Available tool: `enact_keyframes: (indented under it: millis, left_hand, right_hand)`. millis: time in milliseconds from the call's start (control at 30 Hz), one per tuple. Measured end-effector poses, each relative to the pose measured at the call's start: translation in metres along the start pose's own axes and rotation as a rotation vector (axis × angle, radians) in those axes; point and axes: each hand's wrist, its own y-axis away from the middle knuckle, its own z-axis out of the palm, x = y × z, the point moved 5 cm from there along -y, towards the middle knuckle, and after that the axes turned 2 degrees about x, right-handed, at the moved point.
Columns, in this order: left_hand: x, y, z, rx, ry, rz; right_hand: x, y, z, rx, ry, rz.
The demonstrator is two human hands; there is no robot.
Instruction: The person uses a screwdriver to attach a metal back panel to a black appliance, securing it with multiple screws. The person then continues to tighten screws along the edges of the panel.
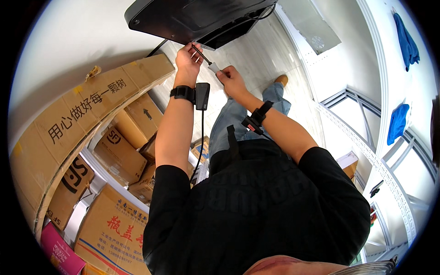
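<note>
A screwdriver [201,55] with a dark shaft and a light grey handle slants up and left to the lower edge of a large black casing [178,22]. My right hand [233,82] is closed around its handle. Near the tip, the fingers of my left hand [189,58] are curled in a pinch right under the casing's edge. Whatever they hold there is too small to make out. The casing's underside has a dark recess, and a black cable [266,14] loops at its right end.
Cardboard boxes [120,156] are stacked on shelving at the left, beside a long cardboard panel [91,103]. A black cable [202,137] hangs from the device on my left wrist. White metal racks [366,137] line the right, with blue cloths [398,123] hanging there. Below is a pale floor [256,55].
</note>
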Motion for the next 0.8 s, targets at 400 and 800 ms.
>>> enact_keyframes:
  millis: [400,800]
  left_hand:
    - [-0.006,-0.004,-0.007,-0.063,-0.013,0.095]
    - [-0.096,0.03,0.046,-0.369,-0.315,0.029]
  right_hand:
    - [0.004,0.026,-0.075,-0.062,-0.034,0.024]
    - [0.014,0.053,-0.168,0.03,-0.225,0.23]
